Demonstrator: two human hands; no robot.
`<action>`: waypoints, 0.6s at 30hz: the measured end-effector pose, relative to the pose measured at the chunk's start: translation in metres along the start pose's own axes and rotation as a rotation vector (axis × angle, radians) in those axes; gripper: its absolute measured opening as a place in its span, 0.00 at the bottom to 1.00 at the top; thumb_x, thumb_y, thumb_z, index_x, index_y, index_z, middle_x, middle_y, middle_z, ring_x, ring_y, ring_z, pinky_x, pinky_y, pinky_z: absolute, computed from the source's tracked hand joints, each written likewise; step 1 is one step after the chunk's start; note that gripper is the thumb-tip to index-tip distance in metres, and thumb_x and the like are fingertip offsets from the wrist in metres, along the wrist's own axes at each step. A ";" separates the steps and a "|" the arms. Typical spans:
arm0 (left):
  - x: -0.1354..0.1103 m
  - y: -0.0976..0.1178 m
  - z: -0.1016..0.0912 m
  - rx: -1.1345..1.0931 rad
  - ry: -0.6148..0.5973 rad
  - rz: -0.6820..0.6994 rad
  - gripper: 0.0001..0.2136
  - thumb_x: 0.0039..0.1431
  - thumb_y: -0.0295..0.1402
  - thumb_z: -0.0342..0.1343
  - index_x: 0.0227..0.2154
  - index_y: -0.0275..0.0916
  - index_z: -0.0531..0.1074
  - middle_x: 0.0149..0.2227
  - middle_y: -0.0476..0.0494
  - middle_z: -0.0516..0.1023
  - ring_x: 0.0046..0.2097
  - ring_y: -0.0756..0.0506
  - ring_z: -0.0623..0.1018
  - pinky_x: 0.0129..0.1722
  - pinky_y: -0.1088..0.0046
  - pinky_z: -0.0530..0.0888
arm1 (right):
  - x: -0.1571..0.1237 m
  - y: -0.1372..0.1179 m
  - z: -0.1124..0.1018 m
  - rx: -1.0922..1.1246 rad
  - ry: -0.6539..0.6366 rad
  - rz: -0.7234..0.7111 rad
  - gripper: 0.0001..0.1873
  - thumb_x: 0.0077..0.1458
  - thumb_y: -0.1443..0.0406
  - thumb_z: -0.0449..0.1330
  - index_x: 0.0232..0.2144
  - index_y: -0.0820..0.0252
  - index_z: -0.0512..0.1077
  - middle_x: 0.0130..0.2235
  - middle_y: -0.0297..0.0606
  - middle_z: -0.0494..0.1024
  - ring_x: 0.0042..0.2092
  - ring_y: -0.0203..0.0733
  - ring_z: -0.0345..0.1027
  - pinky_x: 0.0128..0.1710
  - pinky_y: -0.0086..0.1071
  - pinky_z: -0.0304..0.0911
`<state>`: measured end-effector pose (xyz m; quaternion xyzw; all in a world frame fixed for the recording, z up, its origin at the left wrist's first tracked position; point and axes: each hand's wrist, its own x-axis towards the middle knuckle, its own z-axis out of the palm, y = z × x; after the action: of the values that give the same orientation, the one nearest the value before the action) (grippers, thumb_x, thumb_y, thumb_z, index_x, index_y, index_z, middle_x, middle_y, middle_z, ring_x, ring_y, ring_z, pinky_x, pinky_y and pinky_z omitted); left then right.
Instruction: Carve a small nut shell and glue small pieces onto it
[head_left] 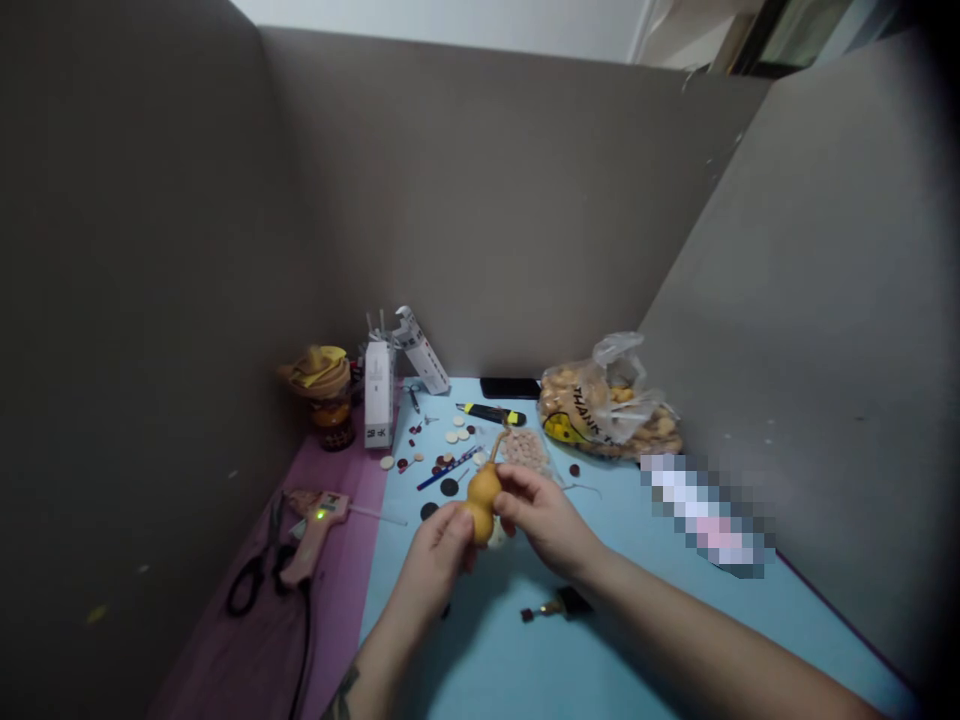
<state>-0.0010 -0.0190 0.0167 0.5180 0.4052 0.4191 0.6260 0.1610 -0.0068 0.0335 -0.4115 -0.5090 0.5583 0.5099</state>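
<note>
Sitting between left hand (436, 555) and right hand (541, 515); yellow gourd (484, 488)

Yellow two-lobed gourd (484, 488), tilted, curved stem (494, 449) up, between left hand (441, 552) and right hand (536, 510).

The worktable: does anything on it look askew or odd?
Yes: at the back, one white box tilts to the left, looking askew beside the upright box. The gourd shows no obvious damage.

I'm standing at what is looking like a small craft workshop booth, with grey partitions (487, 200) enclosing a blue-covered worktop (630, 520). A glue gun (311, 550) is glowing green beside scissors (264, 552); a utility knife (491, 413) is lying near scattered discs (449, 487).
</note>
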 end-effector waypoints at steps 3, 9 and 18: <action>-0.001 0.003 0.001 -0.010 -0.069 -0.068 0.22 0.56 0.53 0.47 0.23 0.39 0.66 0.18 0.52 0.64 0.21 0.51 0.60 0.22 0.74 0.55 | 0.002 0.001 0.000 -0.013 0.047 -0.030 0.25 0.46 0.49 0.66 0.40 0.61 0.75 0.32 0.36 0.75 0.22 0.30 0.58 0.20 0.26 0.57; 0.009 -0.009 0.002 -0.077 0.052 -0.164 0.22 0.46 0.54 0.58 0.31 0.38 0.72 0.23 0.51 0.71 0.20 0.52 0.62 0.20 0.74 0.56 | 0.012 -0.002 -0.019 -0.147 0.309 -0.200 0.22 0.48 0.48 0.63 0.27 0.63 0.76 0.24 0.37 0.74 0.19 0.31 0.58 0.16 0.27 0.54; 0.016 0.002 -0.016 -0.394 0.295 -0.216 0.16 0.33 0.27 0.67 0.31 0.37 0.75 0.35 0.48 0.76 0.34 0.49 0.75 0.28 0.78 0.69 | 0.032 -0.080 -0.207 -0.657 1.118 -0.638 0.16 0.59 0.56 0.54 0.38 0.63 0.73 0.33 0.38 0.73 0.32 0.39 0.70 0.35 0.37 0.66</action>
<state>-0.0114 0.0017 0.0153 0.2732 0.4558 0.4915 0.6900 0.3713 0.0525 0.0852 -0.5990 -0.4088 -0.0939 0.6821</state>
